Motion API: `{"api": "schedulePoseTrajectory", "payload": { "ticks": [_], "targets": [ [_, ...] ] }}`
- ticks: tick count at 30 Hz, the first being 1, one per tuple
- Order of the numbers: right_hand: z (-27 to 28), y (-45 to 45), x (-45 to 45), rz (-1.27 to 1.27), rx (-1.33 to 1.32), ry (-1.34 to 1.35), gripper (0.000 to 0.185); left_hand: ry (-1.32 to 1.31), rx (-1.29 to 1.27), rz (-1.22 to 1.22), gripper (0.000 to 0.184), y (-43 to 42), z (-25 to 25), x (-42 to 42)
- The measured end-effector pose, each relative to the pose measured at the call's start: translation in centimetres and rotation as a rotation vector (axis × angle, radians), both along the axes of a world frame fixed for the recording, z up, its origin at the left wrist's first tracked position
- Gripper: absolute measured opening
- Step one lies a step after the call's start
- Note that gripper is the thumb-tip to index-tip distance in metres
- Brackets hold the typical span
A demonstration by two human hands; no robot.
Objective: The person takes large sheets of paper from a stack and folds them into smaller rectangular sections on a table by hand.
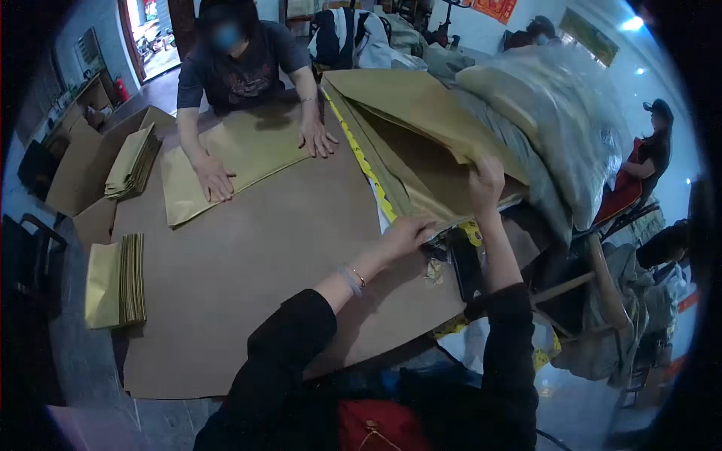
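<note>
Large brown paper sheets point(421, 105) lie stacked at the right side of the table, their upper layer lifted so that a dark gap shows beneath. My right hand point(487, 180) pinches the raised edge of the upper paper. Lower and to the left, my left hand point(410, 231) is closed on the near corner of the paper stack. A yellow printed strip point(361, 161) runs along the stack's left edge. Just below my hands lies a dark phone-like object point(466, 263), with small scraps point(435, 270) beside it.
Across the table point(263, 263), a co-worker presses both hands on a folded paper point(248, 150). Folded paper bundles point(131, 282) stand at the left, near a cardboard box point(98, 165). Big plastic-wrapped sacks point(556, 113) and a wooden chair point(605, 282) are at the right.
</note>
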State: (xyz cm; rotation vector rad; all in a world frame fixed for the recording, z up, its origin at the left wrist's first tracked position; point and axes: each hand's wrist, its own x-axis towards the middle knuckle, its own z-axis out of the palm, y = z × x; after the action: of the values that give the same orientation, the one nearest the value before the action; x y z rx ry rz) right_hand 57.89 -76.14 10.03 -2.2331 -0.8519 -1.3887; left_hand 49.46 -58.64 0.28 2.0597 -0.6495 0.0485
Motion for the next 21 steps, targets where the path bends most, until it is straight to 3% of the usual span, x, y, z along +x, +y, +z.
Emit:
{"api": "schedulePoseTrajectory", "payload": {
  "ticks": [1, 4, 6, 7, 9, 10, 17, 20, 21],
  "targets": [
    [0.3, 0.4, -0.9, 0.039, -0.034, -0.044, 0.026, -0.011, 0.000, 0.010, 0.041, 0.3, 0.4, -0.3],
    [1.6, 2.2, -5.7, 0.111, -0.221, -0.077, 0.027, 0.056, -0.358, 0.315, 0.058, 0.9, 1.4, -1.9],
    [2.4, 3.9, -8.8, 0.172, -0.207, -0.136, 0.023, -0.008, -0.371, 0.564, 0.063, 1.5, 4.6, -3.6],
    [2.5, 4.3, -10.4, 0.161, -0.269, -0.165, 0.022, -0.270, -0.420, 0.725, 0.063, 1.5, 1.4, -1.9],
    [2.7, 5.4, -14.1, 0.171, -0.318, -0.199, 0.019, -0.088, -0.485, 0.726, 0.058, 3.4, 0.5, -1.3],
    [2.8, 5.8, -16.0, 0.196, -0.310, -0.206, 0.018, 0.191, -0.925, 0.598, 0.056, 4.5, 0.6, -1.0],
    [2.8, 8.5, -27.6, 0.397, -0.500, -0.347, 0.020, 0.095, -0.654, 0.088, 0.086, 12.5, -3.2, -10.7],
    [3.0, 9.2, -31.2, 0.539, -0.438, -0.352, 0.023, -0.851, -0.519, 0.911, 0.090, 17.4, 3.4, -15.4],
    [4.2, 9.5, -32.3, 0.576, -0.466, -0.351, 0.023, -0.853, -0.509, 0.903, 0.090, 19.5, 3.8, -17.2]
  ]
}}
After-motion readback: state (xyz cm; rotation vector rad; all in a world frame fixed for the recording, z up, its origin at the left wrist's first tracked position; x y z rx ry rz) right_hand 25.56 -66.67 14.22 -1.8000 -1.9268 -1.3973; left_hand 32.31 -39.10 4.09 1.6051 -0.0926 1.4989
